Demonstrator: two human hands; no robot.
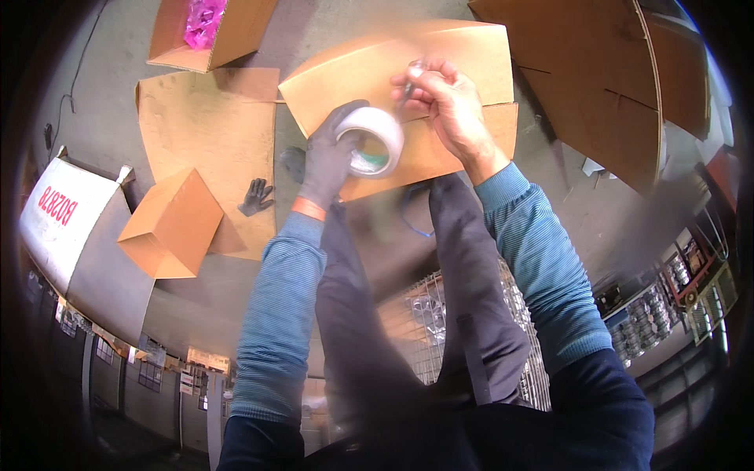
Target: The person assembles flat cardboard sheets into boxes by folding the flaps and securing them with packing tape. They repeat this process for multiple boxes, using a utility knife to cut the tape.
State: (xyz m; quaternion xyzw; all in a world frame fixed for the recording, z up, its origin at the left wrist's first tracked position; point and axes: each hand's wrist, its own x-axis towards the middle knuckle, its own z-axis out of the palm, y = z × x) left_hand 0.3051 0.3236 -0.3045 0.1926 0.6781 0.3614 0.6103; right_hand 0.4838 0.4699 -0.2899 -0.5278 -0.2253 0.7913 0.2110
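My left hand (pixel 330 153), in a dark grey glove, grips a wide roll of clear packing tape (pixel 389 132); its fingers reach into the core. My bare right hand (pixel 445 100) is raised just right of the roll. Between its thumb and fingers it pinches a small dark object (pixel 407 89), too blurred to identify. Below both hands lies a closed cardboard box (pixel 471 62), with a seam running across its surface toward the right edge. My legs are spread on the near side of this box.
A dark glove (pixel 256 198) lies on a flat cardboard sheet (pixel 206 126), beside a small cardboard carton (pixel 177 226). An open box (pixel 241 29) with pink plastic (pixel 204 23) stands at top left. Large cardboard (pixel 589 76) rises at right; a white sack (pixel 70 218) sits far left.
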